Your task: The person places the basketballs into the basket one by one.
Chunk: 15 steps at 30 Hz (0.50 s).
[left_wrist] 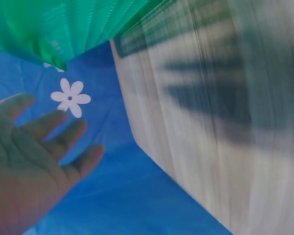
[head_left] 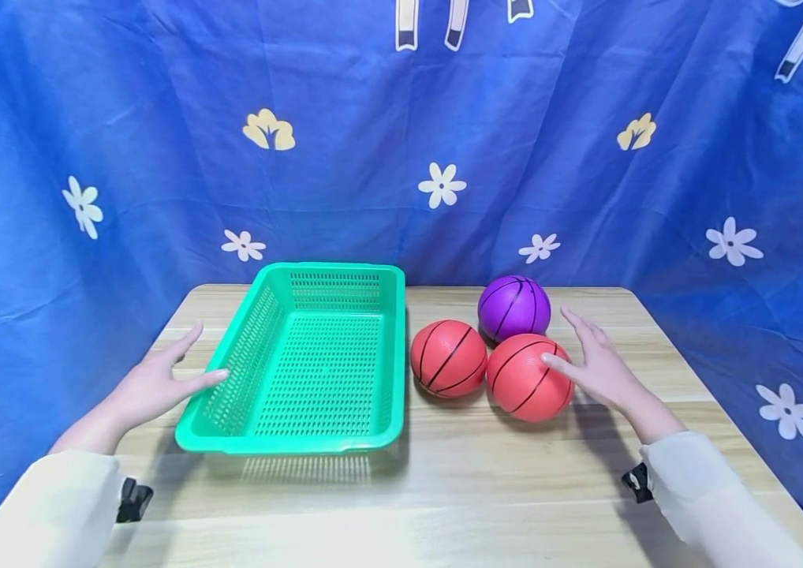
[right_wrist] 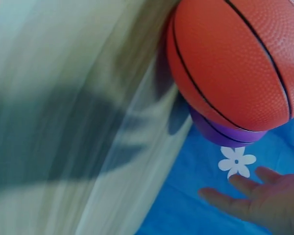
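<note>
A green plastic basket [head_left: 302, 446] with perforated walls stands left of centre on the table, nothing inside it. My left hand [head_left: 156, 386] hovers by its left side, fingers spread, the thumb overlapping the rim in the head view. In the left wrist view the left palm [left_wrist: 29, 166] shows bare, below the basket [left_wrist: 88, 24]. To the right sit two orange-red mini basketballs, one nearer the basket [head_left: 449, 359] and one further right [head_left: 525, 386], with a purple basketball [head_left: 513, 308] behind them. My right hand [head_left: 603, 367] is beside the right-hand ball, fingers extended, its thumb overlapping that ball.
The wooden table [head_left: 487, 505] runs back to a blue curtain [head_left: 345, 158] with white and yellow flowers, which also hangs along both sides. A black strap piece [head_left: 133, 501] shows at the left cuff, another [head_left: 637, 481] at the right.
</note>
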Tool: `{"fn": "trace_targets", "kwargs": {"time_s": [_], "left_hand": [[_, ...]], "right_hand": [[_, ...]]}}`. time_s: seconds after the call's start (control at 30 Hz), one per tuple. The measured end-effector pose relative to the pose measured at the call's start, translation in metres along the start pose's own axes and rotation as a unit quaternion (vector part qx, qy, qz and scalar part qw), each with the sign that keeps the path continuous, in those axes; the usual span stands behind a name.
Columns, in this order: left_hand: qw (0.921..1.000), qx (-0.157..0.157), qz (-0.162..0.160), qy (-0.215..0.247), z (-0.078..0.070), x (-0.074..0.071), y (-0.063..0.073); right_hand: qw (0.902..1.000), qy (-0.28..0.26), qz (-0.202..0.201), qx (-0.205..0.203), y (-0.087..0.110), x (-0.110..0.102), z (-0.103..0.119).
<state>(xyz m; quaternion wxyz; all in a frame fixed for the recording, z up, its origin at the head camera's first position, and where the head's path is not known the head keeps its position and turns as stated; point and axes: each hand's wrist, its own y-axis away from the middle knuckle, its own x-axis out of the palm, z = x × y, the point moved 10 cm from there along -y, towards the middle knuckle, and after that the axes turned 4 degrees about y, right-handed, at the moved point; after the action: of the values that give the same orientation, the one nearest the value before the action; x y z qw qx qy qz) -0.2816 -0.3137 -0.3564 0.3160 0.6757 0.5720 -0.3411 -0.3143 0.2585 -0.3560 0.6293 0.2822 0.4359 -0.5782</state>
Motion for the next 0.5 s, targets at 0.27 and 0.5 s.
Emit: {"fn": "trace_targets", "kwargs": {"time_s": [0.27,0.5], "left_hand": [[0.9964,0.008,0.024,0.081,0.007,0.004,0.007],[0.9899,0.004,0.030,0.139,0.018,0.010,0.010]], "right_hand": [[0.9980,-0.052,0.021,-0.030,0.002,0.012,-0.006],[0.9912,-0.110,0.053,-0.052,0.002,0.021,-0.008]]}}
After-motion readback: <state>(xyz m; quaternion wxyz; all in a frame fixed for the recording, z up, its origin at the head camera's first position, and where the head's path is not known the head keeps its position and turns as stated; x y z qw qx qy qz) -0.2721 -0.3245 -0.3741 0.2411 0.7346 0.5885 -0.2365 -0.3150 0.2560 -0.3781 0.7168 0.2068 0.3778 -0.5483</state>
